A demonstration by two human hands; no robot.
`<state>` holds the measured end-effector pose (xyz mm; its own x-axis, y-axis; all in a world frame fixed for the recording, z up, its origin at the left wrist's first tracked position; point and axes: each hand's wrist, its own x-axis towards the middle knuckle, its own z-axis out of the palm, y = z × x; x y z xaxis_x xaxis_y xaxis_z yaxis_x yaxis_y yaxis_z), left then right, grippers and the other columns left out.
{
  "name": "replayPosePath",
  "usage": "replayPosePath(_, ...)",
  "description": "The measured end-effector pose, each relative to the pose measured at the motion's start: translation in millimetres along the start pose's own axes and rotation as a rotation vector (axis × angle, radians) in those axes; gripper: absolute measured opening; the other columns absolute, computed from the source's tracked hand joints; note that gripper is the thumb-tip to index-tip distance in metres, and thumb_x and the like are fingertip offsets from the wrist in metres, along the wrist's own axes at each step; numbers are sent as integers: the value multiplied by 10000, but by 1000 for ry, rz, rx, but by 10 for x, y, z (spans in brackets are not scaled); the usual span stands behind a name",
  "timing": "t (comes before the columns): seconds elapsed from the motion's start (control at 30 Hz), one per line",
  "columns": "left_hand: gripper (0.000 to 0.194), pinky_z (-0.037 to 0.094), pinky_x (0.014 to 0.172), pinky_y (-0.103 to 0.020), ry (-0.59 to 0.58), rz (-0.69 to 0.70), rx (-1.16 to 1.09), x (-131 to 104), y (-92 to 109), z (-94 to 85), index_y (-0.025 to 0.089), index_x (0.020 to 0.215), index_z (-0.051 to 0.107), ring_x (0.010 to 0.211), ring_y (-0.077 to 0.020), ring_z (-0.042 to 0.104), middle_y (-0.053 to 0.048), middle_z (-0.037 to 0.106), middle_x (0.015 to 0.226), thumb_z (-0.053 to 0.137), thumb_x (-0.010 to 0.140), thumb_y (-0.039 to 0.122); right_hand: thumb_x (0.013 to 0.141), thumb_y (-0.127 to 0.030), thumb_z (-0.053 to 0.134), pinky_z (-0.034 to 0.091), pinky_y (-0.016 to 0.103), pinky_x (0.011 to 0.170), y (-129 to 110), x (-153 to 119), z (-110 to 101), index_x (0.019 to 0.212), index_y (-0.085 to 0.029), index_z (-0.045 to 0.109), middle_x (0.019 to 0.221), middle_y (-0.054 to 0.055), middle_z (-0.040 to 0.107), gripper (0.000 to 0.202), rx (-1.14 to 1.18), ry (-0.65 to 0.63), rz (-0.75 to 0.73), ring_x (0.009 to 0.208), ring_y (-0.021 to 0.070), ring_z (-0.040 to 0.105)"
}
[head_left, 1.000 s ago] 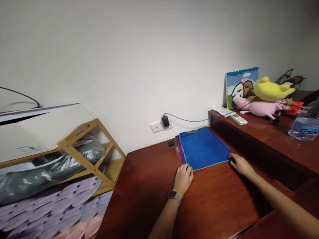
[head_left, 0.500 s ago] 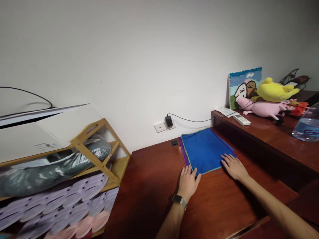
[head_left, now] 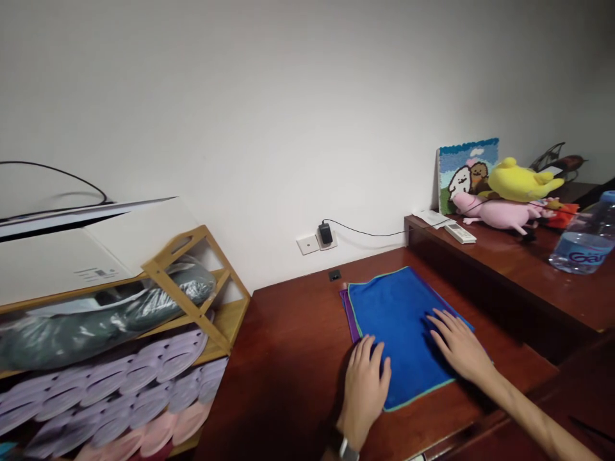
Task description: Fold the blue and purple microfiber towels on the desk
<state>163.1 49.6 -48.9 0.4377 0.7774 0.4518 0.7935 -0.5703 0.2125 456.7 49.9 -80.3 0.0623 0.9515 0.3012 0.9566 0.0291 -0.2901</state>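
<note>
A blue cloth (head_left: 398,320) with a green edge lies spread on the brown wooden desk (head_left: 288,346). Under it a purple cloth (head_left: 352,318) shows along the left side and at the right edge. My left hand (head_left: 366,378), with a watch at its wrist, rests over the left edge of the blue cloth, fingers stretched out. Over the cloth's right side lies my right hand (head_left: 459,344), fingers spread. Neither hand grips anything.
A raised shelf on the right carries a water bottle (head_left: 582,243), plush toys (head_left: 523,181), a remote control (head_left: 460,233) and a picture (head_left: 468,173). A charger (head_left: 325,232) sits in the wall socket. On the left, a wooden rack (head_left: 221,282) holds several slippers (head_left: 134,378).
Both cloths have slid towards me, away from the wall. My hands have moved nearer too, and more of the blue cloth now lies between them.
</note>
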Motion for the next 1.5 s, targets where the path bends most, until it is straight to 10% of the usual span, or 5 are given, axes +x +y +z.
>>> replayPosePath(0.27,589,319,1260,-538,-241,-103,40,845,-391,537,181,1592,440,1569,-323,292,-152,351,1682,394,1079,467,1045,-601,261,186,523,1296,-16,527,409,1639,-259,359,1707,42,311,693,-54,-220,43,1593,277,226)
replayPosePath(0.57,667,328,1251,-534,-283,-188,158,403,-607,400,79,1576,443,1527,-343,381,-201,397,1639,352,1071,506,1057,-560,285,171,506,1299,-242,326,197,1631,-260,376,1699,44,314,654,-45,-245,49,1588,269,242)
replayPosePath(0.93,641,393,1222,-566,-242,-161,28,-911,-631,134,180,1613,396,1525,-328,386,-110,386,1667,384,1056,496,1024,-643,381,264,540,1274,-538,-853,-165,1602,-315,437,1676,35,377,667,110,-233,11,1548,311,345)
replayPosePath(1.17,597,375,1240,-502,-284,-31,-57,-738,-523,-209,295,1562,483,1518,-284,411,-51,423,1660,555,1002,488,908,-624,608,238,545,1275,-76,-427,-622,1538,-255,540,1697,96,346,733,195,-355,0,1558,352,309)
replayPosePath(1.5,759,409,1218,-478,-406,-55,-83,-622,-558,-313,296,1546,516,1493,-317,450,-85,458,1630,728,880,592,721,-630,814,352,439,1225,188,-504,-364,1491,-253,586,1678,147,359,886,393,-428,50,1492,342,427)
